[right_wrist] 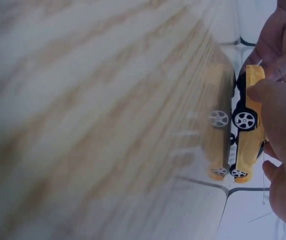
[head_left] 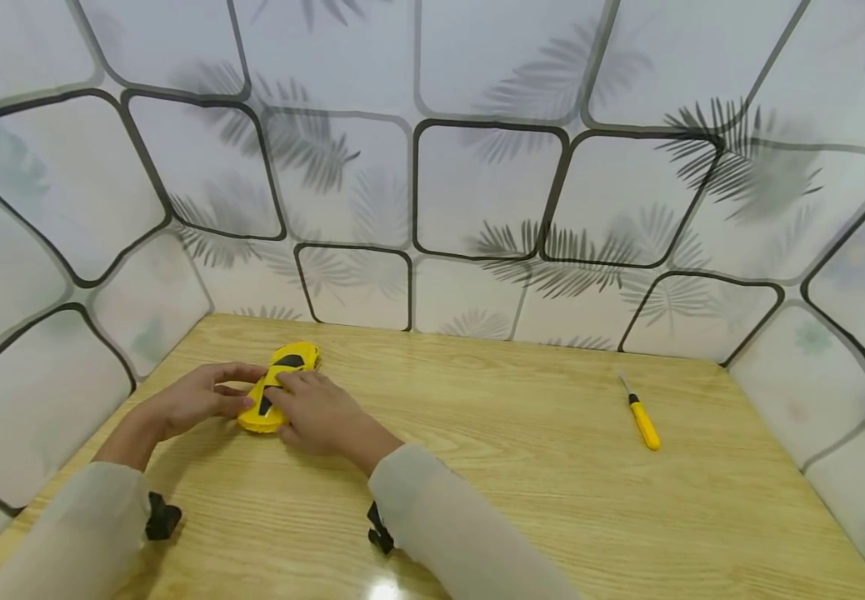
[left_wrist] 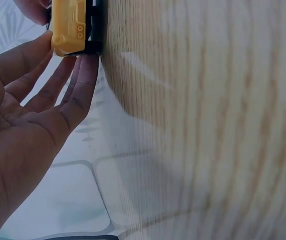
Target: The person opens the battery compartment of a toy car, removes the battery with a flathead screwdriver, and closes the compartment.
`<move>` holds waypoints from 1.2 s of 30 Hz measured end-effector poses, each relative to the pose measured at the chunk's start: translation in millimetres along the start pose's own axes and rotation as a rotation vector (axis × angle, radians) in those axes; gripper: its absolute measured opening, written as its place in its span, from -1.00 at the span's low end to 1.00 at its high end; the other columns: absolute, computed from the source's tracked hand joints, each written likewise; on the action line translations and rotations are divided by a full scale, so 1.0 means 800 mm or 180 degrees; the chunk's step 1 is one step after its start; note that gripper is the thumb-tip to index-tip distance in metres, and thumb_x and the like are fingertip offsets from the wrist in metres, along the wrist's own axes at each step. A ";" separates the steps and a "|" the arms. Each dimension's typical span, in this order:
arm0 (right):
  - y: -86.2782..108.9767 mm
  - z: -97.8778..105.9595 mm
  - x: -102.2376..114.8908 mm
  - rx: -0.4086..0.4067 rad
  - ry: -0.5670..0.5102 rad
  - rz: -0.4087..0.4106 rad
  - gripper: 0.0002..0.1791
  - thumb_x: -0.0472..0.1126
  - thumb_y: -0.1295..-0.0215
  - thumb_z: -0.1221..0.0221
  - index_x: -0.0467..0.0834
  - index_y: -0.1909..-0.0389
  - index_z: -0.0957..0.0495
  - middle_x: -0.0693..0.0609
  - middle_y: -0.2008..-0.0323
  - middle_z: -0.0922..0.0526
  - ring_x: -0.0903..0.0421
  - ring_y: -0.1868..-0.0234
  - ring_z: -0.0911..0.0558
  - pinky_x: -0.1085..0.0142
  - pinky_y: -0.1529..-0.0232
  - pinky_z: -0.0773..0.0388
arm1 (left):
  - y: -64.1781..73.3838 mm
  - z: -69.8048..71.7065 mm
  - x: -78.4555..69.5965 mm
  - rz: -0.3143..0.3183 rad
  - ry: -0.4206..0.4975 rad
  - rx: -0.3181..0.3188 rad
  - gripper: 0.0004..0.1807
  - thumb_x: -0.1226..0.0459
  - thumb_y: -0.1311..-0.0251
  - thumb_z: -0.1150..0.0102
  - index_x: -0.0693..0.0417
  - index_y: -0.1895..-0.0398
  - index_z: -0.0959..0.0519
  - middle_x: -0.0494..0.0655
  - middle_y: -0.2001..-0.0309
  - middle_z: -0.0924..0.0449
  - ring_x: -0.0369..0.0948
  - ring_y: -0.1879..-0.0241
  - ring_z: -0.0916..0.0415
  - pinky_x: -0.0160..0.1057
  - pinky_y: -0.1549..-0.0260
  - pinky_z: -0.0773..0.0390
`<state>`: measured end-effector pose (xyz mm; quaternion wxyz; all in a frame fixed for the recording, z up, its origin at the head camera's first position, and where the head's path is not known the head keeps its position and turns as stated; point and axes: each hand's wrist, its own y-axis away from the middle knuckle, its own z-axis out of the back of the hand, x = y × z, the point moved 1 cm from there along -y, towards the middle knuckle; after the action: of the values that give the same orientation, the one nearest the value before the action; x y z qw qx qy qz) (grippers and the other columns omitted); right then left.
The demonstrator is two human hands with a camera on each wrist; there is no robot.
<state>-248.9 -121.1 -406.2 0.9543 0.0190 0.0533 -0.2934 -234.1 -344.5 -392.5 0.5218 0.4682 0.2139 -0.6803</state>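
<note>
A yellow toy car (head_left: 300,353) with dark windows is at the left of the wooden table, its silver-spoked wheels (right_wrist: 244,120) right at the tabletop. My right hand (head_left: 320,410) grips it from above, the thumb along its side and the fingers over the roof. From the left, my left hand (head_left: 191,400) holds the near end of the car, thumb at the upper corner and bent fingers reaching along the far side. The left wrist view shows the car's end panel (left_wrist: 72,30) between those fingertips. Part of the roof is hidden under the right hand.
A screwdriver (head_left: 644,423) with a yellow handle lies on the right part of the table (head_left: 492,433). Patterned white panels (head_left: 477,192) enclose the table at the back and both sides. Black wrist devices (head_left: 162,517) stick out under the sleeves.
</note>
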 end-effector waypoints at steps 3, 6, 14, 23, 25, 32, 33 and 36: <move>0.000 -0.003 -0.001 -0.0048 -0.0041 -0.0030 -0.34 0.14 -0.59 0.07 0.10 -0.61 -0.13 0.11 -0.59 -0.09 0.13 -0.57 -0.13 0.24 -0.60 0.00 | -0.003 -0.001 -0.001 0.0001 0.0013 0.0011 -0.28 0.27 -0.46 -0.19 0.40 -0.54 -0.16 0.47 -0.50 -0.07 0.38 -0.37 -0.29 -0.14 -0.09 -0.67; 0.000 -0.005 -0.002 -0.0062 -0.0031 -0.0049 -0.34 0.12 -0.58 0.06 0.09 -0.61 -0.14 0.10 -0.59 -0.10 0.13 -0.57 -0.13 0.24 -0.60 -0.01 | -0.005 -0.003 0.000 0.0004 0.0038 0.0023 -0.28 0.28 -0.45 -0.20 0.40 -0.53 -0.16 0.47 -0.50 -0.07 0.38 -0.37 -0.28 -0.13 -0.10 -0.67; 0.004 -0.005 -0.005 -0.0040 0.0047 -0.0084 -0.34 0.14 -0.58 0.08 0.10 -0.62 -0.12 0.11 -0.59 -0.08 0.13 -0.57 -0.12 0.24 -0.60 0.00 | -0.010 -0.006 -0.003 0.0039 0.0000 0.0028 -0.28 0.27 -0.44 -0.21 0.38 -0.53 -0.18 0.46 -0.50 -0.08 0.37 -0.36 -0.30 -0.06 -0.14 -0.65; 0.010 -0.005 -0.008 -0.0038 0.0078 -0.0080 -0.34 0.13 -0.59 0.09 0.08 -0.61 -0.13 0.09 -0.58 -0.10 0.12 -0.56 -0.13 0.24 -0.59 0.00 | -0.014 -0.009 -0.008 0.0019 -0.0009 0.0056 -0.28 0.26 -0.44 -0.22 0.39 -0.53 -0.18 0.46 -0.49 -0.08 0.37 -0.37 -0.29 -0.03 -0.14 -0.65; 0.012 -0.003 -0.009 -0.0004 0.0087 -0.0080 -0.34 0.14 -0.59 0.09 0.07 -0.62 -0.12 0.09 -0.58 -0.09 0.12 -0.57 -0.12 0.24 -0.60 0.00 | -0.016 -0.011 -0.009 0.0013 0.0009 0.0073 -0.28 0.27 -0.44 -0.22 0.39 -0.52 -0.18 0.46 -0.49 -0.09 0.37 -0.37 -0.29 -0.04 -0.13 -0.65; 0.022 -0.001 -0.017 0.0063 0.0084 -0.0106 -0.32 0.16 -0.59 0.09 0.08 -0.62 -0.10 0.09 -0.59 -0.06 0.12 -0.58 -0.10 0.21 -0.60 0.00 | -0.021 -0.018 -0.017 -0.0010 0.0056 0.0114 -0.30 0.30 -0.43 -0.22 0.37 -0.52 -0.20 0.44 -0.50 -0.08 0.37 -0.39 -0.25 -0.05 -0.11 -0.66; 0.023 -0.002 -0.018 0.0059 0.0068 -0.0106 -0.32 0.16 -0.59 0.08 0.09 -0.62 -0.10 0.09 -0.60 -0.06 0.12 -0.58 -0.10 0.21 -0.60 0.00 | -0.022 -0.019 -0.019 -0.0010 0.0049 0.0118 -0.30 0.30 -0.43 -0.22 0.37 -0.52 -0.20 0.45 -0.50 -0.08 0.37 -0.39 -0.25 -0.05 -0.11 -0.66; 0.027 -0.002 -0.022 0.0055 0.0060 -0.0106 -0.32 0.16 -0.58 0.07 0.09 -0.62 -0.11 0.09 -0.59 -0.06 0.11 -0.57 -0.11 0.20 -0.60 -0.01 | -0.025 -0.023 -0.023 -0.0006 0.0056 0.0124 -0.30 0.30 -0.43 -0.22 0.37 -0.52 -0.19 0.45 -0.50 -0.08 0.37 -0.39 -0.25 -0.04 -0.12 -0.66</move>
<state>-251.7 -93.2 -405.5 0.9486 0.0290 0.0601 -0.3094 -244.5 -313.7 -389.1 0.5100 0.4840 0.2056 -0.6807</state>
